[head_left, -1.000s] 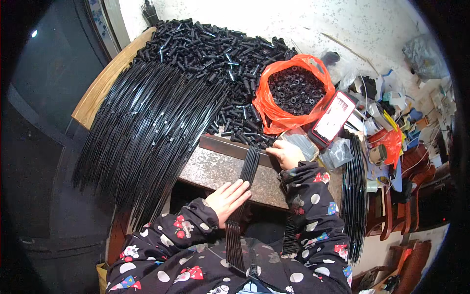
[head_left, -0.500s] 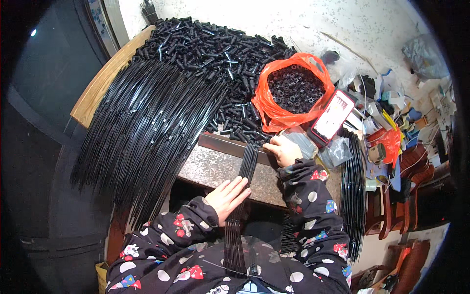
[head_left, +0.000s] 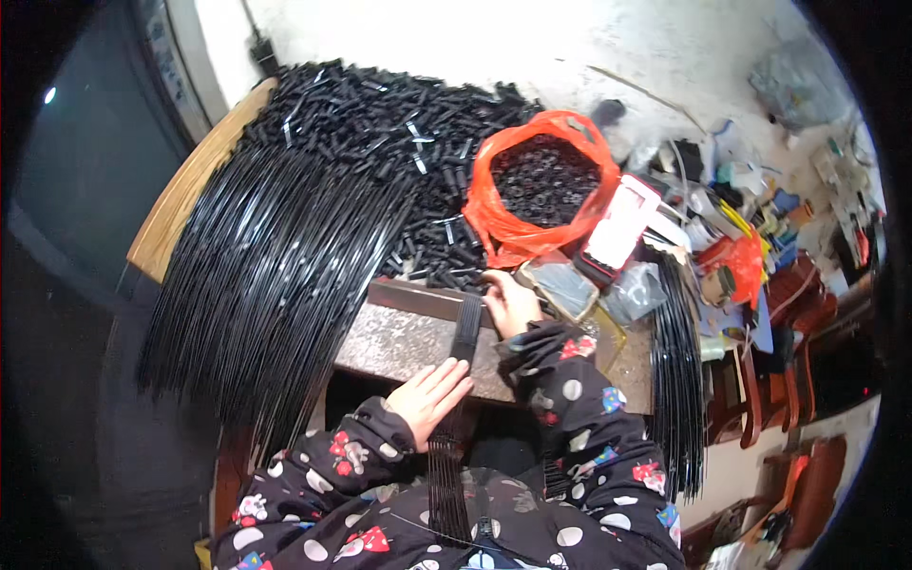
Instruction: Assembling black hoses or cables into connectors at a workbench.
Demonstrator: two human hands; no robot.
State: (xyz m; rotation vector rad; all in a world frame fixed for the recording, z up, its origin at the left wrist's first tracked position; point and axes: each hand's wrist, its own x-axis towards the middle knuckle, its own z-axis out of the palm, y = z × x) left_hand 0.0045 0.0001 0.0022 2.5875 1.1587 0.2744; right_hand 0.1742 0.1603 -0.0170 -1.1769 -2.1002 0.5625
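In the head view, your left hand (head_left: 432, 399) lies flat, fingers extended, across a bundle of black rods (head_left: 465, 334) at the centre of the frame. The rods run from a dark metal bar (head_left: 418, 298) over the front edge of the tabletop (head_left: 399, 339), their lower ends fanning out against your patterned jacket (head_left: 323, 546). Your right hand (head_left: 510, 302) curls beside the bundle's upper end; whether its fingers pinch anything, you cannot tell from here. The rods look light, slim and springy, probably smooth enough to slide and splay; a flat palm across the middle and a fingertip hold near the upper ends seem the surest grips. Black fittings (head_left: 361, 123) heap across the upper left, beside an orange-red bag (head_left: 484, 223) of small dark parts at upper centre.
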